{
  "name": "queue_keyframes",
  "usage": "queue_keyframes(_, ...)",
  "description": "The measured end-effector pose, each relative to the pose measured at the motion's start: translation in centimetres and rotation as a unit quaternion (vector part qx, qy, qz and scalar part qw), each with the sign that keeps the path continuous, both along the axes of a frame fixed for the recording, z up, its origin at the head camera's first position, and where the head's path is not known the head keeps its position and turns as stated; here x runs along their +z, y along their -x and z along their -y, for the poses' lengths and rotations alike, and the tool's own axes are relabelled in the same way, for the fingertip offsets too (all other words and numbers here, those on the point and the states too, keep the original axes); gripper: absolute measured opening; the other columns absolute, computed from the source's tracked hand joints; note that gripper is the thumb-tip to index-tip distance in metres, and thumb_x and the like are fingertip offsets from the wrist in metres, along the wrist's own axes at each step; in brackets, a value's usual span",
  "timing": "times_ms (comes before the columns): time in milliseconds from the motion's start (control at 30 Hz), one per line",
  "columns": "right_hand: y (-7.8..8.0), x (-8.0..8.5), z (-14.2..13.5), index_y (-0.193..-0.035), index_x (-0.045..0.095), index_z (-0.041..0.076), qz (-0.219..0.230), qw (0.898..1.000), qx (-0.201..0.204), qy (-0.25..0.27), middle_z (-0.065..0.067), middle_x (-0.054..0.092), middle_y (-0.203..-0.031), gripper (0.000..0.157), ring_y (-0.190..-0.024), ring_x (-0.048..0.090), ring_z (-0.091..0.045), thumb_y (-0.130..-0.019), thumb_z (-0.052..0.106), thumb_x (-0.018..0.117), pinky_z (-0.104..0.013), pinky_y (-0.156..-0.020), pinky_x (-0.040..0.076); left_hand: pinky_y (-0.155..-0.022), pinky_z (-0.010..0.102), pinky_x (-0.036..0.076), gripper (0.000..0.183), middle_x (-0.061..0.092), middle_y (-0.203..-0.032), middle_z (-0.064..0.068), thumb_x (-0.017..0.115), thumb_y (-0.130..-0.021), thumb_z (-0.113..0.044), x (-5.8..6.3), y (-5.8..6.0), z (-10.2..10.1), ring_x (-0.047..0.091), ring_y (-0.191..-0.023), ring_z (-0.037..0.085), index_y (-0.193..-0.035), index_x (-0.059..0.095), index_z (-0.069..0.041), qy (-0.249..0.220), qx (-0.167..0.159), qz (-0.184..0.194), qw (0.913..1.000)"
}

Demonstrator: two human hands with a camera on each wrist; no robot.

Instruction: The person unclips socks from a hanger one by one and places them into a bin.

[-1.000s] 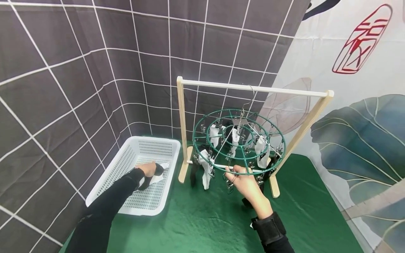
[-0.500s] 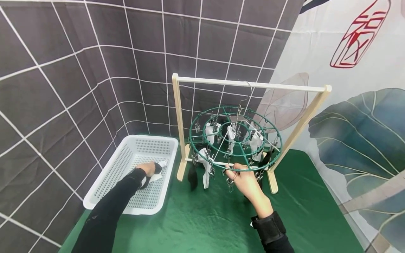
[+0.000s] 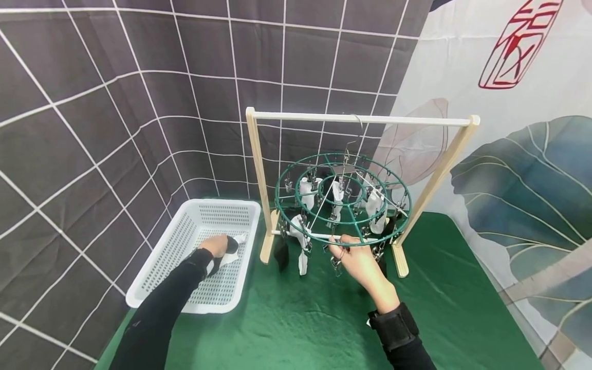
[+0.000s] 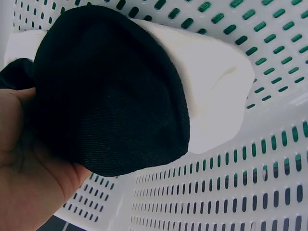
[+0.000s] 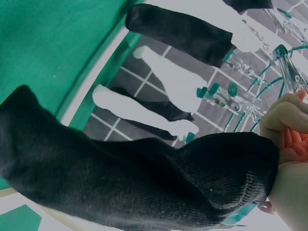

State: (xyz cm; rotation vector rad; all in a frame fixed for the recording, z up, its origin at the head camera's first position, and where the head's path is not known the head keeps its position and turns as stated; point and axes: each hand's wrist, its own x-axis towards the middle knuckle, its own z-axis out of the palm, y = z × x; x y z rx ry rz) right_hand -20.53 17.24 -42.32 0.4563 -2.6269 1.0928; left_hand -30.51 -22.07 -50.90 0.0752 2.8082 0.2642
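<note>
Inside the white plastic basket (image 3: 251, 241), my left hand (image 3: 215, 246) holds a black sock (image 4: 110, 96), its thumb and palm showing at the sock's near side in the left wrist view. A white sock (image 4: 216, 82) lies under the black one. My right hand (image 3: 359, 262) is at the front rim of a green round drying hanger (image 3: 356, 223). Its curled fingers pinch the end of a metal clip (image 5: 288, 70) with teal tips. Close to that hand in the right wrist view hangs another black sock (image 5: 120, 180). Some right fingertips are cut off by the frame edge.
The hanger hooks onto a white rail (image 3: 300, 117) between wooden posts (image 3: 258, 159). Several white and black socks hang from its clips, among them a white sock (image 3: 302, 262) at the front left. Green cloth (image 3: 277, 324) covers the table; a gridded curtain (image 3: 208, 56) stands behind.
The head view has shifted a little, and the hanger has turned and tilted slightly. Both hands keep nearly the same places, the left in the basket, the right at the hanger's rim.
</note>
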Motion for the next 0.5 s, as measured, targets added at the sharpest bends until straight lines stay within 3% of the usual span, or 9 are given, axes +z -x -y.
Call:
queue_keyframes(67, 0.1, 0.0, 0.1, -0.062, 0.045, 0.016, -0.002, 1.000, 0.003, 0.000, 0.006, 0.037, -0.058, 0.038, -0.051, 0.033, -0.011, -0.096, 0.031, 0.055, -0.026, -0.051, 0.031, -0.091, 0.054, 0.045, 0.034, 0.061, -0.107, 0.025, 0.053, -0.091, -0.009, -0.2, 0.1, 0.1, 0.060, -0.099, 0.039, -0.120, 0.053, 0.008, -0.001, -0.002, -0.011, 0.9999)
queue_keyframes(133, 0.2, 0.0, 0.1, -0.062, 0.045, 0.016, -0.003, 1.000, 0.005, 0.000, 0.006, 0.037, -0.058, 0.039, -0.051, 0.033, -0.011, -0.096, 0.031, 0.055, -0.026, -0.051, 0.031, -0.088, 0.052, 0.047, 0.032, 0.062, -0.105, 0.024, 0.054, -0.090, -0.008, 0.4, -0.1, -0.1, 0.061, -0.097, 0.038, -0.118, 0.053, 0.009, 0.008, -0.009, -0.024, 0.9996)
queue_keyframes(300, 0.2, 0.1, 0.2, -0.061, 0.045, 0.015, -0.013, 1.000, 0.001, -0.007, 0.006, 0.037, -0.057, 0.039, -0.051, 0.033, -0.011, -0.096, 0.029, 0.056, -0.026, -0.052, 0.031, -0.086, 0.049, 0.049, 0.036, 0.063, -0.101, 0.023, 0.066, -0.079, -0.001, 3.7, -0.8, -1.9, 0.061, -0.095, 0.038, -0.113, 0.056, 0.008, -0.024, -0.057, -0.097, 0.9934)
queue_keyframes(433, 0.1, 0.2, 0.4, -0.061, 0.046, 0.015, -0.006, 1.000, -0.003, 0.003, 0.006, 0.038, -0.057, 0.037, -0.051, 0.034, -0.012, -0.094, 0.024, 0.059, -0.027, -0.052, 0.031, -0.093, 0.047, 0.046, 0.036, 0.061, -0.114, 0.024, 0.058, -0.084, 0.003, 6.1, -1.0, -4.2, 0.059, -0.105, 0.038, -0.120, 0.056, 0.007, -0.090, -0.091, -0.195, 0.9724)
queue_keyframes(500, 0.1, 0.2, 0.5, -0.061, 0.047, 0.015, 0.002, 1.000, -0.005, 0.009, 0.005, 0.038, -0.057, 0.036, -0.051, 0.034, -0.013, -0.094, 0.022, 0.060, -0.027, -0.052, 0.031, -0.094, 0.046, 0.046, 0.032, 0.060, -0.118, 0.023, 0.053, -0.090, 0.000, 7.0, -1.2, -5.8, 0.058, -0.108, 0.036, -0.122, 0.055, 0.005, -0.123, -0.096, -0.271, 0.9500)
